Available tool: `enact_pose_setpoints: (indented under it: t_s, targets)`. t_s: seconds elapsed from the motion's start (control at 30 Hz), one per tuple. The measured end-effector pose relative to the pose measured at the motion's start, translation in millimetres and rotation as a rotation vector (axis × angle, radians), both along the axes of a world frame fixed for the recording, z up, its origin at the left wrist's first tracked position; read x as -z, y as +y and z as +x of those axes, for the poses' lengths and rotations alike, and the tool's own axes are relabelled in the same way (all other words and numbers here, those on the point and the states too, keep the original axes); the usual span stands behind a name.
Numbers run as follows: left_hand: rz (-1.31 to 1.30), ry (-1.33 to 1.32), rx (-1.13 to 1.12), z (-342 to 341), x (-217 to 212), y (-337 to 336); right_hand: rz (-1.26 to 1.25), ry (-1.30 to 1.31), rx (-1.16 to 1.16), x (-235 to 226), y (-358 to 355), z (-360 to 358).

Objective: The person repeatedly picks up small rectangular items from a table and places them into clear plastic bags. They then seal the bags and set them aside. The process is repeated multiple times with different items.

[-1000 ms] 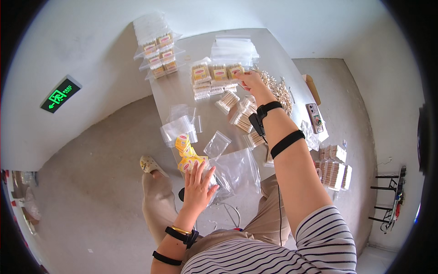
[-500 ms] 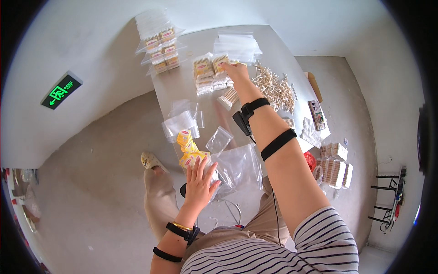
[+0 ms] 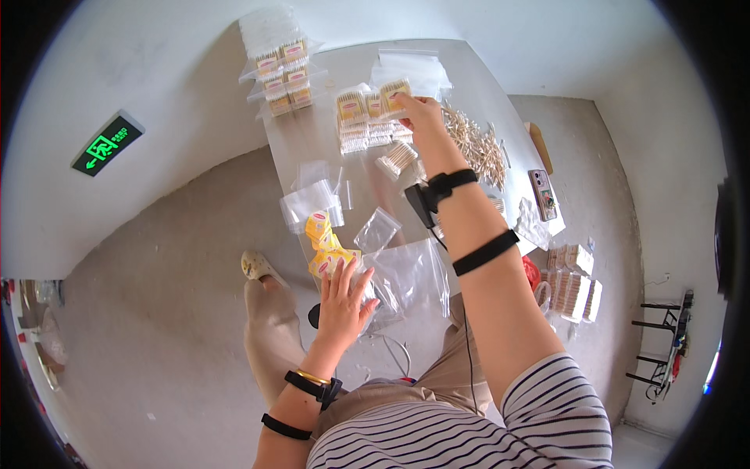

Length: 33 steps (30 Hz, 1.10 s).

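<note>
At the far side of the metal table, my right hand (image 3: 423, 117) pinches the edge of a bagged pack of cotton swabs (image 3: 395, 91) with a yellow label. This pack is on top of a stack of similar swab packs (image 3: 354, 137), at its right end. My left hand (image 3: 339, 309) lies with fingers spread at the near edge, over clear plastic, its fingertips touching the yellow printed cards (image 3: 331, 259). To its right lies a large clear plastic bag (image 3: 414, 273), with a small clear bag (image 3: 377, 230) above it. A bundle of swabs (image 3: 398, 159) lies below my right hand.
Loose cotton swabs (image 3: 478, 152) are heaped right of my right hand. Flat clear bags (image 3: 410, 70) lie behind the packs, and bagged packs (image 3: 283, 78) are piled at the far left. A phone (image 3: 542, 195) rests by the right edge. Bundled swabs (image 3: 570, 293) stand low at right.
My right hand has shifted right with the pack, showing another labelled pack between it and the left one. My left hand stays in place over the clear plastic.
</note>
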<state>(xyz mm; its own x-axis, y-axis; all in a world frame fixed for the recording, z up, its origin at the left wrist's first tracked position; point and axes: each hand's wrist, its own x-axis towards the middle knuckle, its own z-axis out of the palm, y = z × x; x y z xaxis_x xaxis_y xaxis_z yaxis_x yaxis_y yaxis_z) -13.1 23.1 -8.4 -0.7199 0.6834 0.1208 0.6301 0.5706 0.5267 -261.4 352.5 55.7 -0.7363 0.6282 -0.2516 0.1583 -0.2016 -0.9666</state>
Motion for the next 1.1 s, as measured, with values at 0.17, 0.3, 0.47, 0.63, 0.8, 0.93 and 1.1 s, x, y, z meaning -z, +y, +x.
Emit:
enact_pose_setpoints:
  t_s: [0.17,0.3,0.47,0.63,0.8,0.93,1.1]
  targets:
    - [-0.011,0.047,0.004,-2,2,-2,0.455,-0.109,-0.359,-11,-12,88]
    - [-0.014,0.047,0.004,-2,6,1,0.915,-0.185,-0.521,53,-17,156]
    - [-0.038,0.098,-0.003,-2,12,0,1.164,-0.173,-0.521,87,-47,195]
    - [-0.054,0.067,-0.005,0,9,2,1.410,-0.268,-0.517,90,-59,198]
    - [-0.054,0.100,0.005,-2,13,4,1.387,-0.171,-0.425,88,-47,197]
    - [-0.044,0.108,-0.003,0,12,-1,0.556,-0.135,-0.394,23,-22,227]
    - [-0.026,0.102,0.032,-2,12,2,0.327,-0.280,-0.410,38,26,346]
